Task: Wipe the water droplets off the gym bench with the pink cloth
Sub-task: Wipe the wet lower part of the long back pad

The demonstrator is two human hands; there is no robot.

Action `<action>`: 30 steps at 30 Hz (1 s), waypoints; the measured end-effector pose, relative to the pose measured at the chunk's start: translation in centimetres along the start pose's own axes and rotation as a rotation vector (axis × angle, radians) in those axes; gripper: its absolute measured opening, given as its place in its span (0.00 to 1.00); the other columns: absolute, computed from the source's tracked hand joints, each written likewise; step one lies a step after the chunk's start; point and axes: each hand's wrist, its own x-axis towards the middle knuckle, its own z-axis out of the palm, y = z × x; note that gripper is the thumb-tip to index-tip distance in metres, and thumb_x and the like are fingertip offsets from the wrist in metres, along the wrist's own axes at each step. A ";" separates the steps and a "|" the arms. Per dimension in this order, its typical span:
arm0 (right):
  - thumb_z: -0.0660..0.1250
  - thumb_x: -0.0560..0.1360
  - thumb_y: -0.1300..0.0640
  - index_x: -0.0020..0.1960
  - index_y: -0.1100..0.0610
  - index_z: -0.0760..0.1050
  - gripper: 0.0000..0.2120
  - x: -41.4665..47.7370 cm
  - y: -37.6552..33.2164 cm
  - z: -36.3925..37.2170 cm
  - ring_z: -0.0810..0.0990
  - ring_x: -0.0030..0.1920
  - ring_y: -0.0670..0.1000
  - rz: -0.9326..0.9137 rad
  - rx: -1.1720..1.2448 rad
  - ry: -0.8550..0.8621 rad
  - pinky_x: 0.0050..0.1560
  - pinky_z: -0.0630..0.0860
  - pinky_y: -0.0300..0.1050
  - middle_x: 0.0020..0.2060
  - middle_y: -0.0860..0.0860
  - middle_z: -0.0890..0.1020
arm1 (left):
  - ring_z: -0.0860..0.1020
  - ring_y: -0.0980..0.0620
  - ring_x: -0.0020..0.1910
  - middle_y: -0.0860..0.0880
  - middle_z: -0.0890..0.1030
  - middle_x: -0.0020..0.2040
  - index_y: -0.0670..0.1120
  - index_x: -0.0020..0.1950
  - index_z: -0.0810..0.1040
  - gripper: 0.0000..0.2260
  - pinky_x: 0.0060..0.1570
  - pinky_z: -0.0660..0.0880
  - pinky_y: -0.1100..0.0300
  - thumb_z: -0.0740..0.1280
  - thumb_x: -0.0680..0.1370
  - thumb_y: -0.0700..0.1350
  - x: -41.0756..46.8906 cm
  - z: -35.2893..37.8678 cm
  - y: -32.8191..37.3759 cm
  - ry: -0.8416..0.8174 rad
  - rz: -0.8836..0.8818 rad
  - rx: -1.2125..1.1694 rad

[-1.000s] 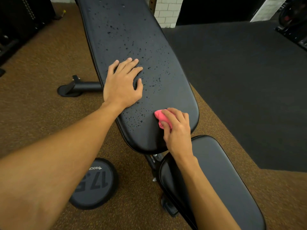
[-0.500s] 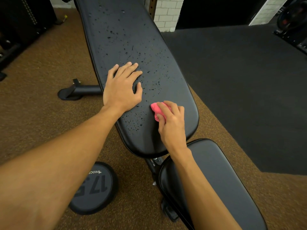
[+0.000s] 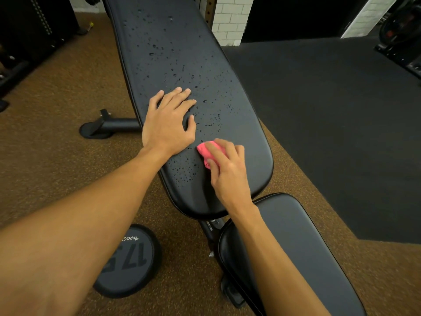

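Bench wipe: right grip (image 3: pixel 227 172) curled round the pink cloth (image 3: pixel 206 151), low on the surface (image 3: pixel 241 142).
The cloth is pressed to the black pad. Water droplets (image 3: pixel 184 174) lie just left of it, more farther up. The left grip (image 3: pixel 168 124) lies flat with fingers spread, beside the cloth. A weight plate (image 3: pixel 129 263) sits on the floor below.
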 end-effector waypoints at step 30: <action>0.69 0.84 0.61 0.70 0.56 0.81 0.15 -3.5 -0.8 -0.7 0.73 0.60 0.56 -0.042 -0.013 -0.061 0.66 0.73 0.46 0.69 0.52 0.78 | 0.66 0.49 0.81 0.48 0.74 0.78 0.47 0.72 0.80 0.19 0.84 0.52 0.45 0.66 0.82 0.49 0.0 -0.6 -1.0 -0.055 0.047 -0.117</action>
